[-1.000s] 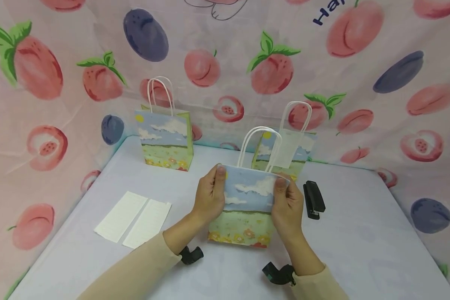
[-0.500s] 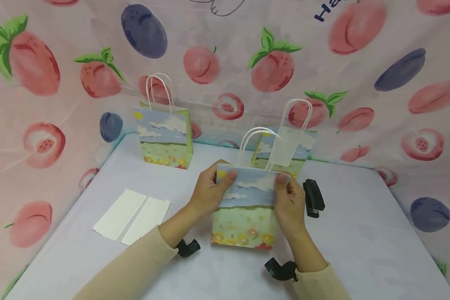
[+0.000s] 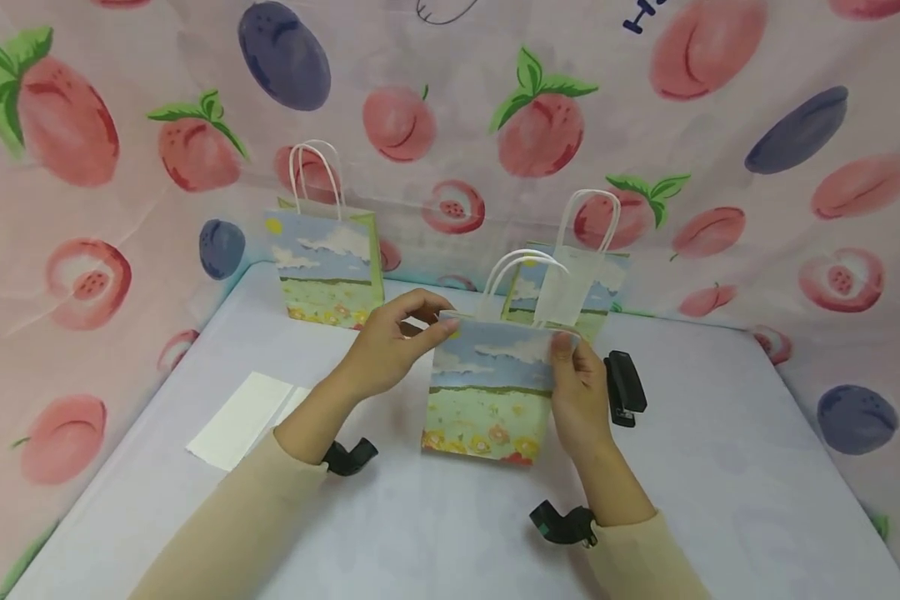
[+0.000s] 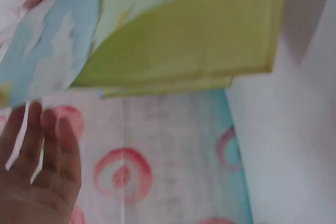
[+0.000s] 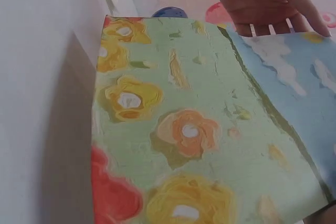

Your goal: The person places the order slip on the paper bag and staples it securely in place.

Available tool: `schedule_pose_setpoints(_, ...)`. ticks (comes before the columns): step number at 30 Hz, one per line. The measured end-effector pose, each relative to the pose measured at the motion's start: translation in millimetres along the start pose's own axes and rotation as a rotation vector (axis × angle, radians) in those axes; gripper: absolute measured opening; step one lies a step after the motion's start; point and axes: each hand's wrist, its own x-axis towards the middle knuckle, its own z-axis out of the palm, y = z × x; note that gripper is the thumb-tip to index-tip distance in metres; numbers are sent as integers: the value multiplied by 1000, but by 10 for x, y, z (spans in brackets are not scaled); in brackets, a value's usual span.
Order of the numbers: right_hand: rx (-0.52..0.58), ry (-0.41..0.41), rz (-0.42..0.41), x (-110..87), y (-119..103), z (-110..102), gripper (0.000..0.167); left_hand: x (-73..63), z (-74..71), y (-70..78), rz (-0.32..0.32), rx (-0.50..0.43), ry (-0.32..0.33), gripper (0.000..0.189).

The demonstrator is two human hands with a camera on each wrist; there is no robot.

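A small paper bag (image 3: 487, 392) with white handles, printed with sky, clouds and flowers, is held up over the table. My right hand (image 3: 581, 392) grips its upper right edge, thumb on the front and the other fingers mostly hidden behind. At the upper left corner is my left hand (image 3: 390, 342), its thumb tip and fingertips near that corner. In the left wrist view the left fingers (image 4: 65, 145) look nearly straight, tips at the bag's edge. The right wrist view shows the flowered front close up. A black stapler (image 3: 626, 389) lies beside my right hand.
One similar paper bag (image 3: 326, 267) stands at the back left. Another (image 3: 521, 287) stands behind the held one, a white paper slip (image 3: 568, 287) in front of it. White paper sheets (image 3: 232, 417) lie at left, partly under my left arm. A fruit-print cloth (image 3: 450, 125) hangs behind.
My left hand has slid outward to the left, from gripping the bag's side to its upper left corner. The bag has risen slightly in view; my right hand keeps its grip.
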Motion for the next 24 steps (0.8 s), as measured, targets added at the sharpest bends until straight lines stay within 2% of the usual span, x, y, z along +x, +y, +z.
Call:
schedule_pose_setpoints(4, 19, -29, -8, 28, 41, -10, 32, -26, -148, 42, 64, 88, -56, 13)
schedule_pose_setpoints(7, 32, -63, -9, 35, 52, -31, 28, -57, -221, 57, 76, 148, -101, 10)
schedule_pose_setpoints(14, 1, -211, -3, 94, 37, -106, 25, -118, -385, 68, 45, 346, -245, 7)
schedule_pose_setpoints(18, -32, -318, -59, 137, 29, -157, 23, -169, -502, 69, 22, 426, -347, 11)
schedule_pose_setpoints(21, -57, -393, -104, 156, 24, -190, 23, -229, -610, 50, -14, 517, -399, 18)
schedule_pose_setpoints(24, -53, -449, -118, 151, 24, -205, 24, -332, -742, 12, -88, 604, -445, 25)
